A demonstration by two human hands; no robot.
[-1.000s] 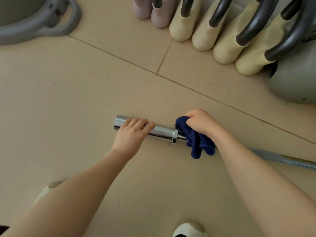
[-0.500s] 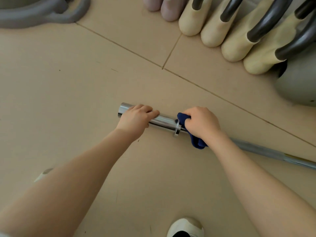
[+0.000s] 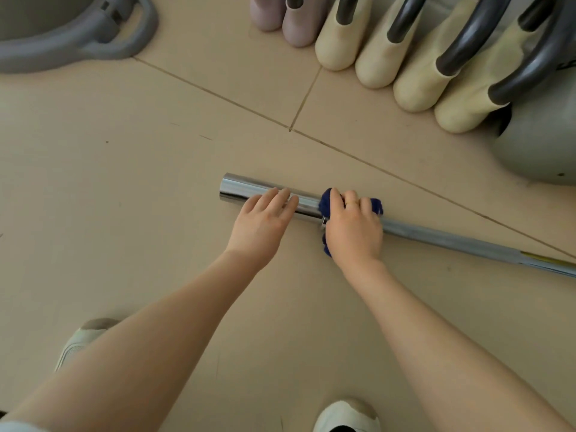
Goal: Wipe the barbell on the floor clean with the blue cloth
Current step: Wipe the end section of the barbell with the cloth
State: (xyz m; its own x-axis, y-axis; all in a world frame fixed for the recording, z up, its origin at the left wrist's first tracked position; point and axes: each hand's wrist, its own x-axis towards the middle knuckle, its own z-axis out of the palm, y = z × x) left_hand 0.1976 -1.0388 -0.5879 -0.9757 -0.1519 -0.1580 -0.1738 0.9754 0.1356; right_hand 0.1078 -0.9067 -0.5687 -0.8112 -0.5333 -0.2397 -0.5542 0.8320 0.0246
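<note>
A chrome barbell point(image 3: 452, 240) lies on the beige floor, its thick shiny sleeve end at the left and its thinner shaft running off to the right. My left hand point(image 3: 261, 222) rests on the sleeve with fingers laid flat over it, holding it down. My right hand point(image 3: 353, 230) presses the blue cloth point(image 3: 325, 204) around the bar at the collar, where sleeve meets shaft. Most of the cloth is hidden under that hand; bits show at the fingertips and below the palm.
A row of cream kettlebells point(image 3: 414, 85) with dark handles and two pink ones point(image 3: 299, 23) stands at the back right. A large grey kettlebell point(image 3: 539, 148) sits far right, a grey one point(image 3: 71, 39) at the back left. My shoes point(image 3: 346, 416) are at the bottom.
My right hand has rolled over the top of the bar with the cloth, covering more of it. My left hand's fingers have flattened on the sleeve. The view has shifted slightly.
</note>
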